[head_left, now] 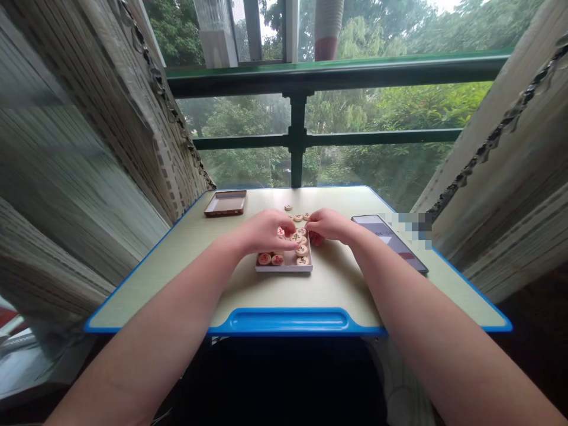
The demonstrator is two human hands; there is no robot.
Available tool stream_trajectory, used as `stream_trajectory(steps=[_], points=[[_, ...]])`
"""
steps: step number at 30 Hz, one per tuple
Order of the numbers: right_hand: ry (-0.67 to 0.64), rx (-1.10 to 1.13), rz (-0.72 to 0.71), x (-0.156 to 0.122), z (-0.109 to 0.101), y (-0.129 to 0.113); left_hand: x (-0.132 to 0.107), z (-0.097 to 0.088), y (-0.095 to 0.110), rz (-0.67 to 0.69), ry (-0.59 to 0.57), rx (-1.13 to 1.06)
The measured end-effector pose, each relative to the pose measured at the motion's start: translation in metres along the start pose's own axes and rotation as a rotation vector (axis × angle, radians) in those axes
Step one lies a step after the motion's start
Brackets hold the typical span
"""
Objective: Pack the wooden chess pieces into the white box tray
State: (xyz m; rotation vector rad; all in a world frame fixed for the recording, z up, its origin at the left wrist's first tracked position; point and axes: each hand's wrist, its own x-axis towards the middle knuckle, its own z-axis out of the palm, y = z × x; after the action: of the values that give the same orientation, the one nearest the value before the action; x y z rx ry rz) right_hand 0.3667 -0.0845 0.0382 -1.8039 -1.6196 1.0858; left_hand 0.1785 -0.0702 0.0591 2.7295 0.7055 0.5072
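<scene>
A shallow white box (284, 268) on the table holds several round wooden Chinese chess pieces. Red-marked ones, such as this red piece (264, 258), lie on the left side; black-marked ones, such as this black piece (302, 261), form a column on the right. My left hand (262, 231) reaches over the box and covers its middle. Its thumb and fingers curve around a black-marked Chinese chess piece (296, 238) at the right column. My right hand (329, 226) is at the box's right edge, fingers curled together; whatever they hold is hidden.
Several loose chess pieces (297, 218) lie beyond the box. A brown-rimmed box lid (225, 203) sits at the back left. A phone (390, 242) lies to the right. The table (186, 272) has a blue edge and front groove; curtains (110, 118) hang at both sides.
</scene>
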Motion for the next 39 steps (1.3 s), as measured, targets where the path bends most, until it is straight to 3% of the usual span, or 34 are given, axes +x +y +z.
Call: stream_trajectory(steps=[6, 16, 39], points=[[0.02, -0.026, 0.014, -0.001, 0.0, -0.002, -0.003, -0.003, 0.013, -0.061, -0.043, -0.127], [0.0, -0.023, 0.008, 0.003, 0.0, 0.002, -0.001, 0.005, 0.014, -0.057, -0.14, -0.117], [-0.003, -0.046, -0.017, 0.003, 0.0, 0.002, -0.001, 0.01, 0.017, 0.005, -0.134, -0.013]])
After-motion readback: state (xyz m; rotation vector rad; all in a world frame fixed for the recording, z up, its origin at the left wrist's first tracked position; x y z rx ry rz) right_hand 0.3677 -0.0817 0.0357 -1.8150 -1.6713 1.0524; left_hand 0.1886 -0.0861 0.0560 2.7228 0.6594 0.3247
